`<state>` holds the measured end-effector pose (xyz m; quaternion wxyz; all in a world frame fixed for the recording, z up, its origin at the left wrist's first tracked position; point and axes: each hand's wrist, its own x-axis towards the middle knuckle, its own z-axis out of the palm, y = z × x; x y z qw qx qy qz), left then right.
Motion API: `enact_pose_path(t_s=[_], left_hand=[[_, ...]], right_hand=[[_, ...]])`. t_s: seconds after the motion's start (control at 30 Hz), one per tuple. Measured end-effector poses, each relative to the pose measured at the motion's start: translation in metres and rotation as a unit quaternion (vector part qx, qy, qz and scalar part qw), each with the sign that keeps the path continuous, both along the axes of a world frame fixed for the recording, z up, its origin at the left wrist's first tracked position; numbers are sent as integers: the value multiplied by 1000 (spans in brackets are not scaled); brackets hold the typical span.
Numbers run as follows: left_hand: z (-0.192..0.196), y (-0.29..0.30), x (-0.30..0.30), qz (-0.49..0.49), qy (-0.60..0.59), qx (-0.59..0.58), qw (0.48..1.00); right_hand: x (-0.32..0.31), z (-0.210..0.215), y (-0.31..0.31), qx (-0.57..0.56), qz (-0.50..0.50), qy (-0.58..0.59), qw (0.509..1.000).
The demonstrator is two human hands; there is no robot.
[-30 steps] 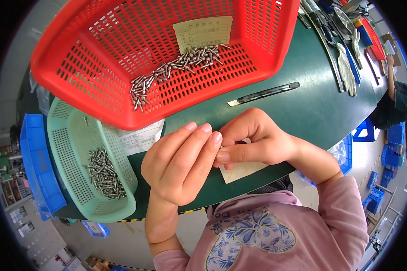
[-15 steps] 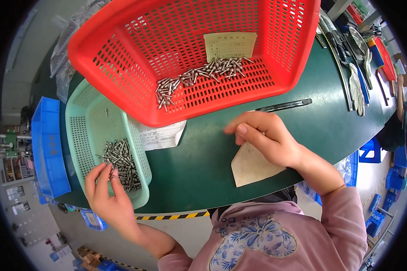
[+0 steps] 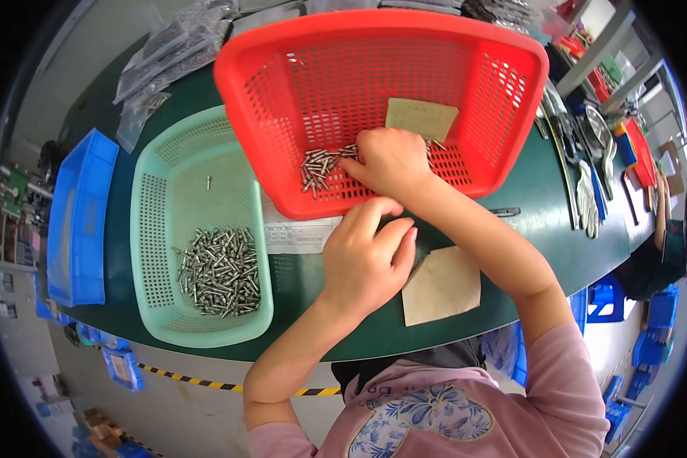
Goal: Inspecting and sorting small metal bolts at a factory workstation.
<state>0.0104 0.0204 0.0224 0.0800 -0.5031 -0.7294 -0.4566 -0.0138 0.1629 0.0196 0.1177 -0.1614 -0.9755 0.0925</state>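
A red slotted basket (image 3: 282, 179) stands tilted at the back, holding small silver metal pins (image 3: 318, 166) and a yellowish paper card (image 3: 421, 120). My right hand (image 3: 395, 162) reaches into it, fingers curled down among the pins; its fingertips are hidden beneath it. Just outside the basket's front rim, my left hand (image 3: 362, 259) has bent fingers held apart, and no pin shows in it. To the left lies a pale green basket (image 3: 146, 267) with a heap of similar pins (image 3: 220, 271) and one lone pin (image 3: 208, 182) farther back.
A beige piece of paper (image 3: 443, 290) lies at the table's front edge. A printed sheet (image 3: 301, 235) is partly under the red basket. Blue bin (image 3: 80, 221) at far left; plastic bags (image 3: 179, 49) behind. Gloves (image 3: 586, 202) and tools lie right. Another person's arm (image 3: 661, 202) shows far right.
My left hand has left the green basket's pins and moved right, to the red basket's front rim. My right hand has moved up from the beige paper into the red basket. The view has shifted.
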Motion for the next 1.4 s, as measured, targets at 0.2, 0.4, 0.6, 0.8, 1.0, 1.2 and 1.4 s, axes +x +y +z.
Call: enact_pose_path(t_s=[0.2,0.4,0.6,0.8,1.0,1.2,1.4], left_hand=[[-9,-8,-7,26,-36,29,999],[-10,-6,-10,50,-55,19,997],[-14,-6,-8,57,-178,52,981],[-7,-14,-11,-58,-469,161,867],[-4,-11,-8,-130,-310,126,933],[-5,-12,-11,-168,-272,119,940],[-6,-14,-13,-220,-285,96,928]], right_hand=[[1,11,11,-1,45,-78,996],[4,0,17,112,122,-23,986],[20,6,28,-92,148,36,984],[95,28,1,-594,92,31,798],[118,22,-6,-703,68,66,705],[126,24,1,-696,121,49,707],[133,23,3,-618,202,30,759]])
